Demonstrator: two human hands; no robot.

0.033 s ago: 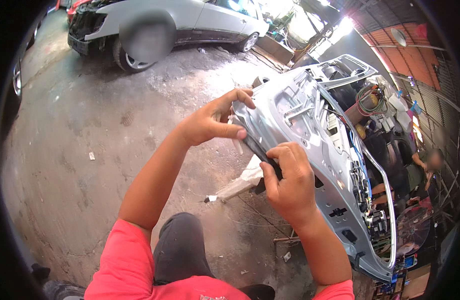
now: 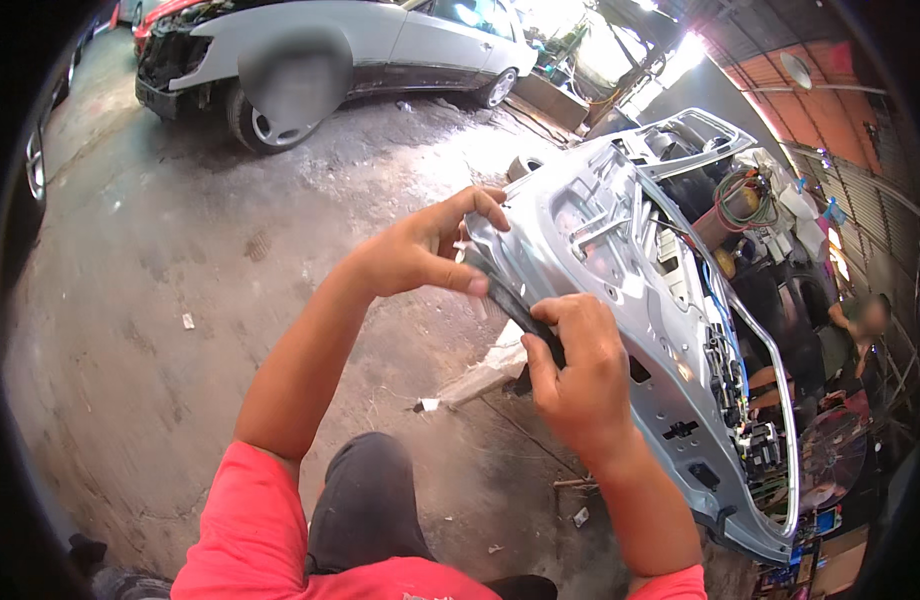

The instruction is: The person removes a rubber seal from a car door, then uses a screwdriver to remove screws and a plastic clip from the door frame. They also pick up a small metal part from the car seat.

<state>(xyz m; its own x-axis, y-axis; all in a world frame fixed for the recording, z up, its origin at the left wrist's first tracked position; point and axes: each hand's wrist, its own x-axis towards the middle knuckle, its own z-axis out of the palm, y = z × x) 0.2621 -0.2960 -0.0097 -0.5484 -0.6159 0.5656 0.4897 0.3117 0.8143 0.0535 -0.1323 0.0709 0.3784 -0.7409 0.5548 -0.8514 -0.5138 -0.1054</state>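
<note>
A silver car door (image 2: 670, 370) lies tilted on a support to my right, its inner side up, with openings and wiring showing. A black strip that looks like rubber trim (image 2: 507, 300) runs along its near-left edge. My left hand (image 2: 415, 250) is at the door's corner, the thumb on the strip's upper end and the fingers curled over the edge. Lower along the same strip, my right hand (image 2: 585, 365) pinches it between thumb and bent fingers. Where the strip passes under the right fingers, it is hidden.
A pale wrapped support arm (image 2: 480, 375) sticks out below the door. A silver car (image 2: 380, 50) with its front stripped stands beyond. Coiled hoses (image 2: 745, 200), parts and a fan (image 2: 830, 455) crowd the right, where another person (image 2: 850, 330) is. Small scraps lie on the concrete floor (image 2: 180, 400).
My view has shifted slightly. The left thumb has moved a little down and left at the strip, showing more of its upper end. The right hand keeps its pinch nearly in place.
</note>
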